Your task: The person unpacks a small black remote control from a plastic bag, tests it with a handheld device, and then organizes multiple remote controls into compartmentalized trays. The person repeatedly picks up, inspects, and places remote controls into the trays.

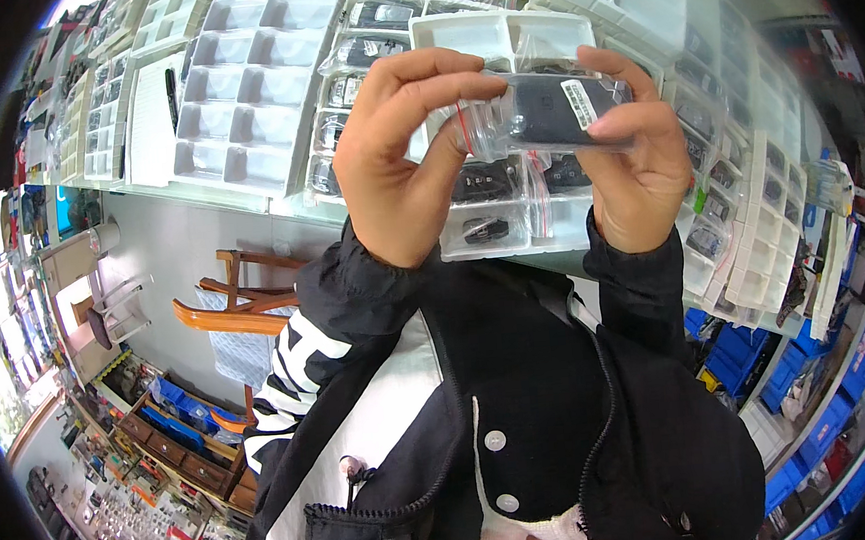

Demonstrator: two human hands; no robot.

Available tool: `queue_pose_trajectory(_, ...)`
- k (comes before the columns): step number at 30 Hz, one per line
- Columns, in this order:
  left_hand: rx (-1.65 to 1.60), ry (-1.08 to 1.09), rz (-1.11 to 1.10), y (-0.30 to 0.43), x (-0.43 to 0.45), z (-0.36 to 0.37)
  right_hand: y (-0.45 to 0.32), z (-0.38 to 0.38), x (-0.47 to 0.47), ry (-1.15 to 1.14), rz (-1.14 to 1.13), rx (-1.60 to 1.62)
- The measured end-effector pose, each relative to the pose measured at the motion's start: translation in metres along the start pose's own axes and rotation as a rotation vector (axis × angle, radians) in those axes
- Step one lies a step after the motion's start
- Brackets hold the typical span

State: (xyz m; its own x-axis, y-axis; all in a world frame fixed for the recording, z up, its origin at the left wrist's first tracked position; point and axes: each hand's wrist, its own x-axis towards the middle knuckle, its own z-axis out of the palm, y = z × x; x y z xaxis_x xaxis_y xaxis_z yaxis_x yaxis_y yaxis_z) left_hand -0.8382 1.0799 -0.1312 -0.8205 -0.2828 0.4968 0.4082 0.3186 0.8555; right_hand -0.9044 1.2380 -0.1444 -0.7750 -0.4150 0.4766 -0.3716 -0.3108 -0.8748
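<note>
Raised above the trays is a small clear zip-lock bag (pixel 491 134) with a red seal line. Inside it sits a flat black plastic case (pixel 538 108), likely a car key fob, bearing a white printed sticker (pixel 580 105). My left hand (pixel 405 148) pinches the bag's sealed end between thumb and fingers. At the other end, my right hand (pixel 639 158) grips the bag and case, its thumb beside the sticker. Directly below is a white compartment tray (pixel 468 246), partly hidden by my hands, with bagged black key fobs (pixel 488 183) in several compartments.
Left of my hands lies a white tray (pixel 254 87) with bare compartments on the glass counter. Beyond it are a paper sheet (pixel 155 116) and a black pen (pixel 171 96). More trays (pixel 768 224) line the right side. A wooden chair (pixel 236 314) stands left of me.
</note>
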Motion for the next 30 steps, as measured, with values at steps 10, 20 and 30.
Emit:
queue_pose_trajectory(10,0.056,-0.014,0.100,0.014,-0.014,0.002,-0.003,-0.008,-0.003,-0.013,0.043,0.190)
queue_pose_trajectory(20,0.065,-0.079,0.059,0.024,-0.026,0.013,-0.012,-0.013,-0.006,0.075,0.200,0.340)
queue_pose_trajectory(30,-0.846,-0.209,-0.432,-0.036,0.026,-0.009,-0.024,0.017,-0.029,0.032,0.264,0.281)
